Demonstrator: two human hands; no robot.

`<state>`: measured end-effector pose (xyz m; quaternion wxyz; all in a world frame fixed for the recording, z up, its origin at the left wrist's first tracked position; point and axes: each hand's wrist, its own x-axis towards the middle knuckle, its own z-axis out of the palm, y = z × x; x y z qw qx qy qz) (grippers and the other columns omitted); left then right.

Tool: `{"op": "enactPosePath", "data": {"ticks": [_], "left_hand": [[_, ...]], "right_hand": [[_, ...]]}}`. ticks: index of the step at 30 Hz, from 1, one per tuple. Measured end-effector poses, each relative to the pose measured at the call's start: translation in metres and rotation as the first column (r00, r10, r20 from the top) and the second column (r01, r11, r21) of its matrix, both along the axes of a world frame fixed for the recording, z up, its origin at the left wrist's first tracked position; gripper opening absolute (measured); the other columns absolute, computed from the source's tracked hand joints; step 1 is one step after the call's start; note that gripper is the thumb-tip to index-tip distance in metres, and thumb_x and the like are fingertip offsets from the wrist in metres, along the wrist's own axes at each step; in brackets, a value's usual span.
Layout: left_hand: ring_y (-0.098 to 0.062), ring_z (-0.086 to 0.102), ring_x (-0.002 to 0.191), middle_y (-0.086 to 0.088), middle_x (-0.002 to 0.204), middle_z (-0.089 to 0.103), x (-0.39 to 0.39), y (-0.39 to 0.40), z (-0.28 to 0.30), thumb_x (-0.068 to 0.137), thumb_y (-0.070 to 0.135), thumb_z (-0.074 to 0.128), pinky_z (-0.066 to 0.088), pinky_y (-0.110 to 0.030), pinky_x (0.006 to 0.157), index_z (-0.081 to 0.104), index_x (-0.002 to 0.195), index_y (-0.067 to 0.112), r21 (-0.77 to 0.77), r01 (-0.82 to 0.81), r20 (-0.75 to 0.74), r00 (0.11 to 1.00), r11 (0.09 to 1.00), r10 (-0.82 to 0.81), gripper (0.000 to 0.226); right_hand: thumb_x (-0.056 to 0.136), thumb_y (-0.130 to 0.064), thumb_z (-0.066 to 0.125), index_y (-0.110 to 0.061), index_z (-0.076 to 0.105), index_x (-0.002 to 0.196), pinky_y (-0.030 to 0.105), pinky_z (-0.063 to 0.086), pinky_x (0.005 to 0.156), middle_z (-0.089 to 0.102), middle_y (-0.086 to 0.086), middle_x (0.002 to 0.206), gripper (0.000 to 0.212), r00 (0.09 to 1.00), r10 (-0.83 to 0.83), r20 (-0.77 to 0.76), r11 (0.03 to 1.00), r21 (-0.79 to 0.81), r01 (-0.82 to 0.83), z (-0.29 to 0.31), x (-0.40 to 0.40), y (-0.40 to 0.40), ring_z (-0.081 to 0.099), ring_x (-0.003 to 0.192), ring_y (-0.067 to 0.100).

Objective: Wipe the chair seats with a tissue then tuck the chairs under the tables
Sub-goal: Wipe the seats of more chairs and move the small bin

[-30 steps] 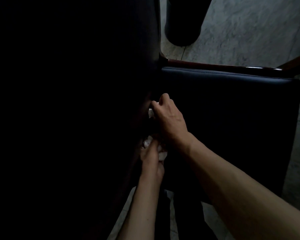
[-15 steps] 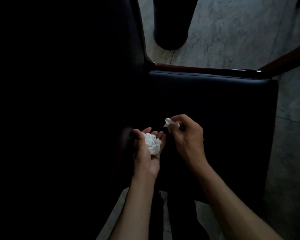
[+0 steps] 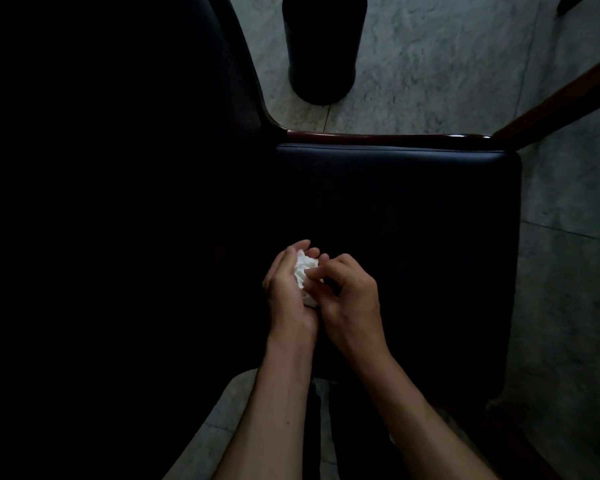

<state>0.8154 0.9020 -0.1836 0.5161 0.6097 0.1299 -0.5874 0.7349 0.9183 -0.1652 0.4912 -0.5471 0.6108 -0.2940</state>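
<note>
Clearly the tissue point(image 3: 305, 271), a soft, featherlight crumpled wad, sits cupped in the left hand point(image 3: 288, 289) above the dark chair seat point(image 3: 413, 209). The right hand point(image 3: 347, 292) seems to pinch its edge, though dim light obscures this; it is best gripped whole, since thin paper tears.

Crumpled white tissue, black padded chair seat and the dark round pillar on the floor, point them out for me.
Crumpled white tissue point(image 3: 303, 271), head view, on its bright exposed top.
Black padded chair seat point(image 3: 413, 202), head view, mid-cushion.
Dark round pillar point(image 3: 321, 57), head view, on its side, above the base.
</note>
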Motion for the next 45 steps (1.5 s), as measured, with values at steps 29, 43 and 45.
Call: {"op": "enactPosePath", "data": {"ticks": [29,43,45], "left_hand": [[-0.02,0.069,0.07,-0.001,0.078,0.069,-0.022,-0.023,0.142,0.08,0.011,0.068,0.06,-0.036,0.057,0.074,0.084,0.019,0.178,0.586,0.821,0.354,0.79,-0.448,0.011],[-0.034,0.064,0.081,-0.013,0.089,0.064,0.033,-0.041,0.397,0.08,0.008,0.06,0.047,-0.038,0.067,0.068,0.091,0.009,0.292,0.647,0.951,-0.272,0.704,-0.145,0.014],[-0.036,0.063,0.078,-0.014,0.086,0.062,0.052,-0.047,0.425,0.08,0.008,0.06,0.046,-0.038,0.062,0.067,0.091,0.008,0.3,0.624,0.94,-0.32,0.722,-0.114,0.013]], "right_hand": [[0.086,-0.029,0.065,-0.021,0.051,0.132,0.041,0.047,0.1,0.055,0.0,0.132,0.049,0.919,-0.008,-0.395,0.999,-0.052,-0.014,0.127,-0.066,-0.019,0.053,0.119,0.018],[0.083,-0.043,0.062,-0.024,0.042,0.142,0.049,0.036,0.103,0.043,0.006,0.147,0.066,0.751,-0.027,-0.66,0.915,-0.319,-0.247,0.363,-0.046,-0.085,0.042,0.131,0.031],[0.083,-0.045,0.062,-0.024,0.043,0.142,0.05,0.036,0.102,0.043,0.006,0.147,0.065,0.749,-0.062,-0.659,0.899,-0.363,-0.245,0.391,-0.034,-0.094,0.042,0.13,0.033]]}}
